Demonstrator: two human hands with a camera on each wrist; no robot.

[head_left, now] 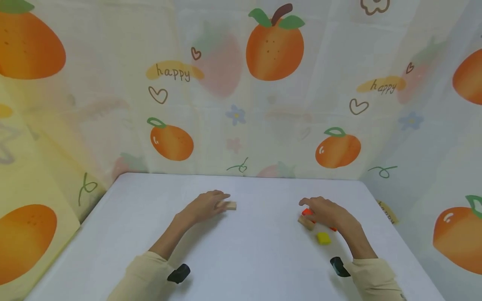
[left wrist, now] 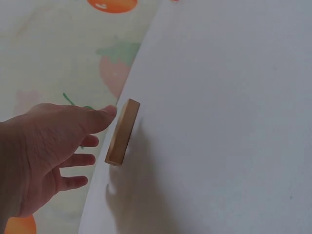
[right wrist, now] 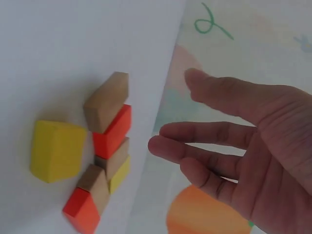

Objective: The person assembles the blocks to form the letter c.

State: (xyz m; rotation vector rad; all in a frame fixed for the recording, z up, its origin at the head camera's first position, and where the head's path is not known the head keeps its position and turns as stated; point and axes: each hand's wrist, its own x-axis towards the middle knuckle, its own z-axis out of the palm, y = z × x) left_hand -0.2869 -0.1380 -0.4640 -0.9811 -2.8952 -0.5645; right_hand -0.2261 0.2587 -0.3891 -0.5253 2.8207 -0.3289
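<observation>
A plain wooden block (head_left: pixel 231 205) lies on the white table, partly hidden in the head view by my left hand (head_left: pixel 205 205). From the left wrist, this block (left wrist: pixel 123 132) shows as a long bar, with the thumb close by it and the fingers spread. My right hand (head_left: pixel 328 212) hovers over a group of blocks, fingers loosely extended and holding nothing. Below it in the right wrist view are wooden blocks (right wrist: pixel 106 102), red blocks (right wrist: pixel 113 136) and a small yellow block (right wrist: pixel 120 174), set close together. A larger-looking yellow block (right wrist: pixel 57 151) stands beside them.
The white table (head_left: pixel 260 251) ends at a far edge against a printed fabric backdrop (head_left: pixel 226 138), which also rises along both sides. Black wrist devices (head_left: pixel 178 274) sit below the sleeves.
</observation>
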